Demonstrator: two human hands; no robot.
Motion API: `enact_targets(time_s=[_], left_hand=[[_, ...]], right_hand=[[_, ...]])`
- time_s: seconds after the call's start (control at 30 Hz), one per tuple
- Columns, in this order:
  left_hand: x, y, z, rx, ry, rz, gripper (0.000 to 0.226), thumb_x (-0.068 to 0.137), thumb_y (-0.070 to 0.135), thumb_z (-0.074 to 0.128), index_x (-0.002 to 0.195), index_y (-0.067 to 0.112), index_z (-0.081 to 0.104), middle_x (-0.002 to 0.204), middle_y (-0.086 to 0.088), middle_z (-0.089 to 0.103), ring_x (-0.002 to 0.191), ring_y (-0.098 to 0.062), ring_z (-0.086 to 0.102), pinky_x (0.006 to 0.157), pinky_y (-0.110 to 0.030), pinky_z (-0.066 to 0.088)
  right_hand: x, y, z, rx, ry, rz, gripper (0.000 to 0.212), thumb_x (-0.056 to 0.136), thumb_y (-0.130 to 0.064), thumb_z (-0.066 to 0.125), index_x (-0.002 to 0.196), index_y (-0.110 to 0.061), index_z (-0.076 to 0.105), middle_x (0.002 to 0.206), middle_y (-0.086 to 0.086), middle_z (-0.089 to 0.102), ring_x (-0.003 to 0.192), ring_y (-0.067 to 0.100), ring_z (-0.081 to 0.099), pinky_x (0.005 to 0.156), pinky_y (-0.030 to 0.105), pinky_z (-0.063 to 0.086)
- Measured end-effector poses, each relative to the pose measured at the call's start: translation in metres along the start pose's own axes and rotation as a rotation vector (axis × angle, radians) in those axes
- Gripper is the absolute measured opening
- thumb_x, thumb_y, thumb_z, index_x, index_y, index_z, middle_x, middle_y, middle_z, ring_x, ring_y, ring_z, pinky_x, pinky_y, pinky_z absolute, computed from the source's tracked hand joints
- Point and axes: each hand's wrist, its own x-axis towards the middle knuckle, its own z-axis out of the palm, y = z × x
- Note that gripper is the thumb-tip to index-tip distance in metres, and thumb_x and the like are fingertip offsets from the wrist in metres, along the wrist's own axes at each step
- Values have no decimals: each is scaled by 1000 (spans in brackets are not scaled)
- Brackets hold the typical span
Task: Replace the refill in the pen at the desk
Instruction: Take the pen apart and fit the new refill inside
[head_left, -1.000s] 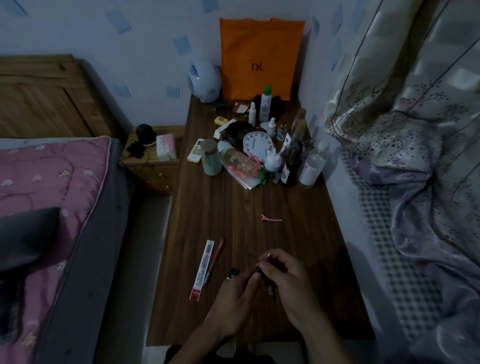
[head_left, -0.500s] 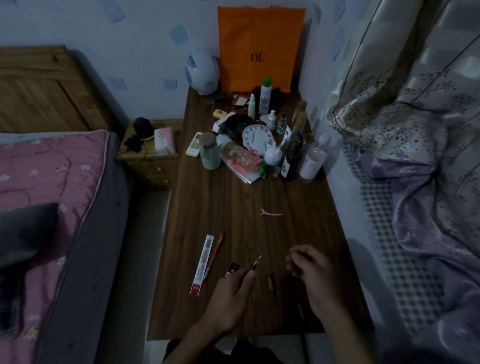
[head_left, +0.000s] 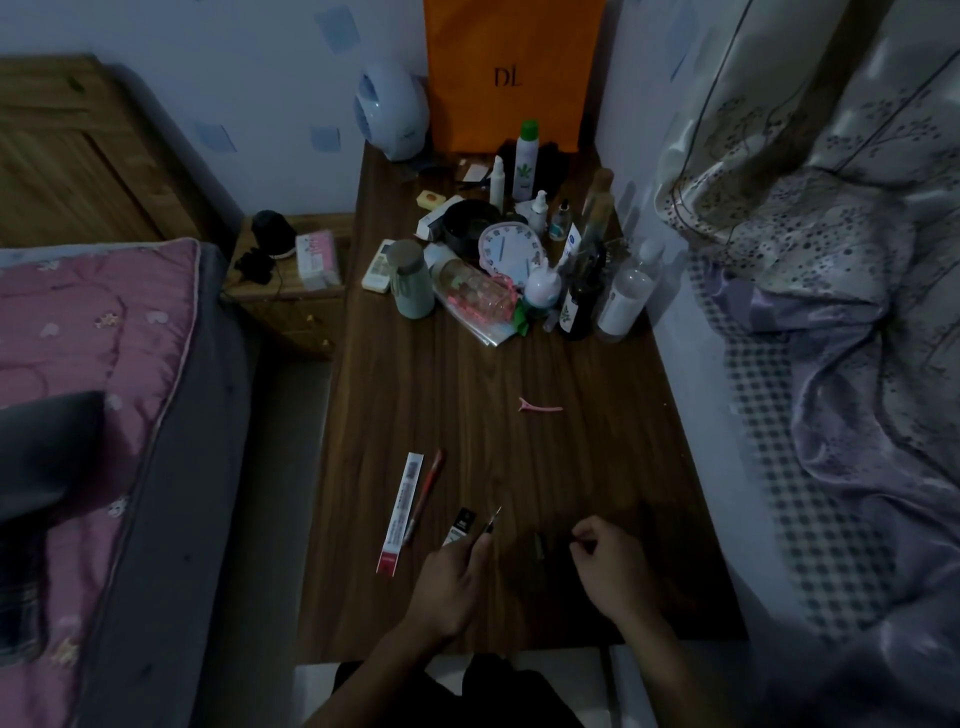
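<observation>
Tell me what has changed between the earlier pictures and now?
The hands, joined on the pen a second ago, have parted: the right hand moved to the right, now curled; whether it holds anything is unclear. The left hand still grips the pen, tip pointing away. The red pen, white packet and pink clip lie unmoved on the desk.

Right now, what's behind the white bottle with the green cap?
The orange bag stands behind the white bottle, at the back of the desk. The bottle hides part of the bag's bottom edge.
</observation>
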Motion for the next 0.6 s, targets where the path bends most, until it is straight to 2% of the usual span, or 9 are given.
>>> enact_targets(time_s=[0.1, 0.27, 0.37, 0.47, 0.6], left_hand=[[6, -9, 7, 15, -30, 26, 44, 102, 43, 35, 81, 20, 65, 75, -2, 71, 70, -11, 67, 68, -41, 54], [10, -17, 15, 34, -52, 38, 36, 102, 41, 36, 94, 26, 68, 79, 7, 71, 75, -4, 67, 67, -28, 52], [10, -17, 17, 63, -31, 58, 35, 103, 36, 38, 93, 21, 68, 74, 12, 63, 73, -5, 64, 64, -20, 43], [9, -16, 16, 60, -24, 63, 34, 103, 35, 39, 79, 29, 62, 67, 11, 58, 65, -4, 58, 60, -19, 40], [6, -12, 16, 36, -29, 53, 36, 103, 35, 39, 69, 39, 52, 57, 11, 53, 56, 0, 53, 56, -17, 36]], right_hand=[[9, 2, 8, -80, -4, -18, 21, 93, -20, 63, 115, -20, 66, 111, -4, 68, 97, 11, 63, 82, 25, 53], [22, 0, 19, -238, -39, -49, 28, 94, -22, 61, 122, -20, 64, 118, -1, 66, 105, 16, 62, 88, 27, 50], [28, -2, 23, -308, -50, -73, 19, 92, -23, 61, 110, -24, 67, 102, -4, 65, 90, 13, 62, 79, 27, 53], [31, -2, 27, -362, -37, -88, 9, 92, -20, 60, 96, -23, 68, 90, -5, 61, 78, 11, 56, 69, 26, 50], [33, -1, 29, -404, -29, -88, 16, 93, -15, 58, 79, -20, 65, 76, -8, 57, 67, 9, 55, 60, 25, 51]])
